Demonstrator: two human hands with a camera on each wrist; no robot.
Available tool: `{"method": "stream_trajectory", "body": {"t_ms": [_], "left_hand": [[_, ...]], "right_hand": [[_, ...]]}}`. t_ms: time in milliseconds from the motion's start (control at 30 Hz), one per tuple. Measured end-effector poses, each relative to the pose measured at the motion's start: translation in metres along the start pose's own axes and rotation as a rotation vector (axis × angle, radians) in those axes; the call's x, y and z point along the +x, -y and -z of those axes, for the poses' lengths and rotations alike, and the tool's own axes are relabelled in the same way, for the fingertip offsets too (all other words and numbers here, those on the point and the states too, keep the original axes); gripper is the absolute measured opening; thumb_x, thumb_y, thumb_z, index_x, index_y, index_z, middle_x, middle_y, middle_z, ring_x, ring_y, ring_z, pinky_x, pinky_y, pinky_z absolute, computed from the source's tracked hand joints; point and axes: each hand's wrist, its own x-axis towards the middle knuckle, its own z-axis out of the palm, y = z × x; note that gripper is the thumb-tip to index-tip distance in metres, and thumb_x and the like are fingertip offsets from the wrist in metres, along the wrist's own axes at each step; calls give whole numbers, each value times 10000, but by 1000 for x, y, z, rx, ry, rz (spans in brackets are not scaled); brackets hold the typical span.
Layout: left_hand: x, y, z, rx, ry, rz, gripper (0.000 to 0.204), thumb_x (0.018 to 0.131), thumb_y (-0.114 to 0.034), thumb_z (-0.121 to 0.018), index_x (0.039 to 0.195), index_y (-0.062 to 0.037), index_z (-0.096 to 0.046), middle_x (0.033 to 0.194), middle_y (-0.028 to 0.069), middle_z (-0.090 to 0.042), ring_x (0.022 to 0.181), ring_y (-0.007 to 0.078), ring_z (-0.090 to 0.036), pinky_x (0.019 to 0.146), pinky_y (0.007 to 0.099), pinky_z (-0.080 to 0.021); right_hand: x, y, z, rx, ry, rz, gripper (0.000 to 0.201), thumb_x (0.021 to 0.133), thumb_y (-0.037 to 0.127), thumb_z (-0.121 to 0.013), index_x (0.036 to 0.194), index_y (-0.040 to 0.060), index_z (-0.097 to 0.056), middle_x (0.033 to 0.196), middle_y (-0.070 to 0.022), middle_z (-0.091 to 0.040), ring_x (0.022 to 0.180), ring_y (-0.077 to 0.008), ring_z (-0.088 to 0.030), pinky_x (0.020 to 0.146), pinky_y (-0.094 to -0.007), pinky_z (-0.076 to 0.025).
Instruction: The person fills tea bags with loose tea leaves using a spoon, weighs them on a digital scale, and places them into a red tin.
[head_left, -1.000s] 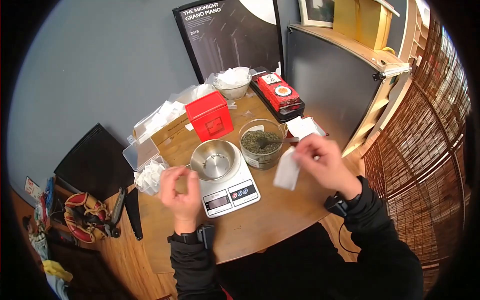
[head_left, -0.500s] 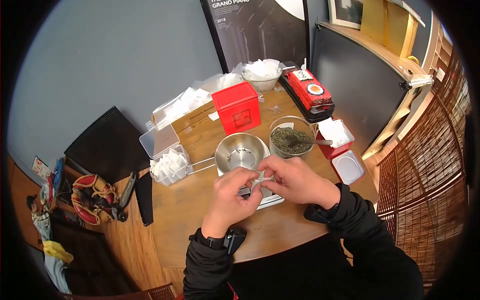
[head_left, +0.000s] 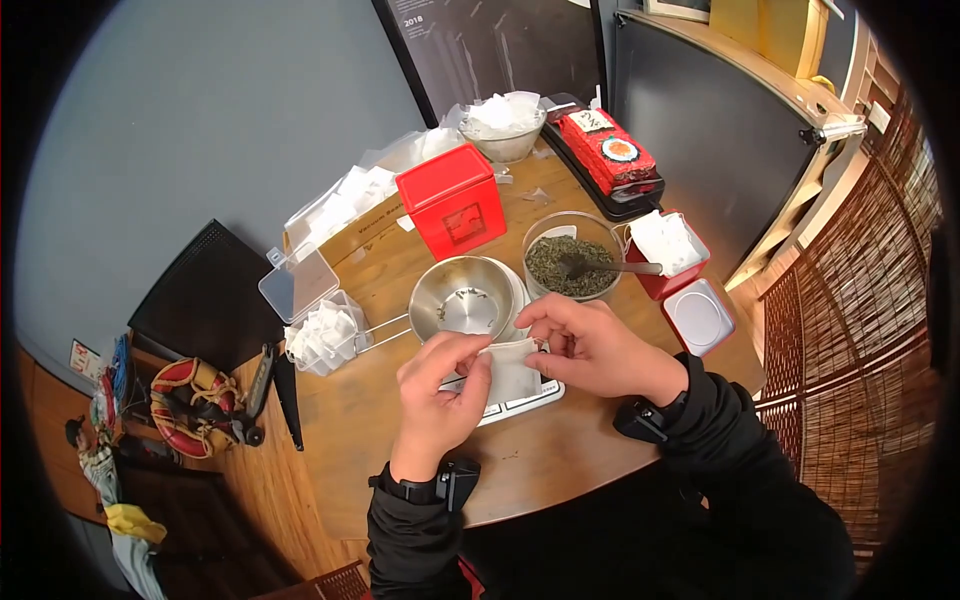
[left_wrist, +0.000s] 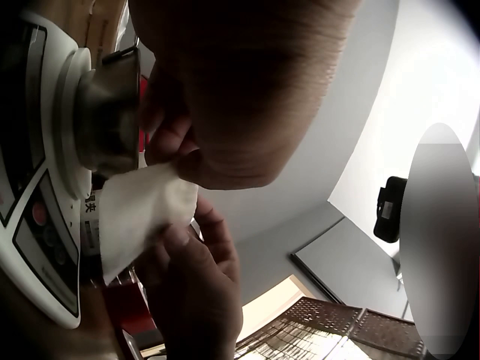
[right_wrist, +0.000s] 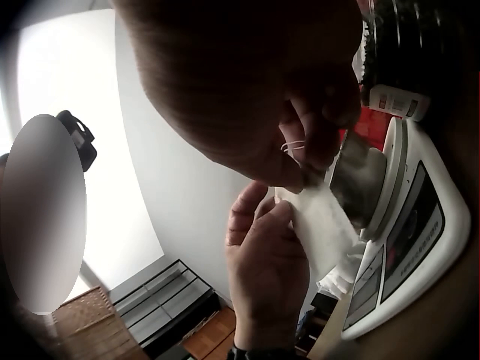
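Observation:
In front of my body, both hands hold a small white drawstring tea bag point(head_left: 513, 372) by its upper edge. My left hand point(head_left: 438, 395) pinches one top corner between thumb and finger. The other corner is between the thumb and fingers of my right hand point(head_left: 605, 352), where a thin string point(right_wrist: 294, 145) loops. The bag hangs flat, its body point(left_wrist: 139, 214) smooth in the left wrist view. Just beyond the hands, a steel pan point(head_left: 462, 300) with a few dark leaf bits sits on a white kitchen scale point(head_left: 530, 402), which the hands and bag partly hide.
A glass bowl of dried leaves point(head_left: 550, 262) with a spoon point(head_left: 625, 268) stands right of the pan. Nearby are a red tin of white bags point(head_left: 682, 283), its lid point(head_left: 698, 318), a tall red tin point(head_left: 455, 205) and a plastic box of white packets point(head_left: 325, 338).
My right hand brought the white bag from the right to my left hand over the scale. Both hands now hold its top edge, and the bag hangs in view between them.

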Motion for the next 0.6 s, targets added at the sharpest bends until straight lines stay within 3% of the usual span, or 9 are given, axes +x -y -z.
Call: {"method": "stream_trajectory", "body": {"t_ms": [200, 267, 333, 400, 500, 600], "left_hand": [[2, -8, -3, 69, -120, 2, 176, 783, 40, -729, 950, 14, -678, 810, 93, -648, 680, 121, -584, 626, 233, -457], [-1, -7, 2, 90, -190, -83, 201, 742, 19, -771, 915, 5, -669, 762, 84, -636, 636, 138, -607, 565, 252, -471], [-4, -9, 2, 95, -116, -102, 201, 746, 4, -777, 913, 1, -665, 756, 79, -647, 637, 144, -618, 569, 256, -479], [-4, -8, -2, 101, -46, -118, 202, 749, -10, -783, 910, -3, -661, 750, 73, -658, 638, 150, -628, 573, 259, -486], [-3, -6, -16, 30, -60, -113, 224, 764, -59, -805, 930, 1, -667, 805, 102, -716, 667, 170, -673, 630, 267, -533], [-7, -1, -16, -21, -84, -47, 222, 784, -62, -799, 958, 4, -676, 820, 100, -725, 712, 160, -702, 655, 274, -548]], "right_hand": [[-3, -3, -6, -18, -114, 73, 383, 830, 25, -740, 1169, 65, -566, 834, -59, -641, 597, -123, -607, 546, -278, -491], [-3, -2, -9, -30, -178, 92, 371, 826, 31, -746, 1154, 58, -575, 830, -57, -649, 594, -122, -608, 543, -277, -492], [-3, -2, -14, -44, -241, 111, 359, 823, 37, -753, 1138, 52, -584, 826, -54, -657, 590, -120, -608, 540, -277, -494], [-3, -5, -22, -110, -347, 228, 350, 801, 38, -765, 1112, 50, -606, 840, -58, -669, 622, -161, -640, 554, -294, -511], [-2, -8, -30, -171, -375, 389, 347, 779, 28, -768, 1094, 52, -623, 859, -66, -679, 674, -212, -673, 578, -322, -528], [0, -4, -35, -195, -371, 440, 361, 764, 14, -764, 1096, 55, -628, 895, -75, -693, 745, -250, -698, 625, -343, -552]]}}
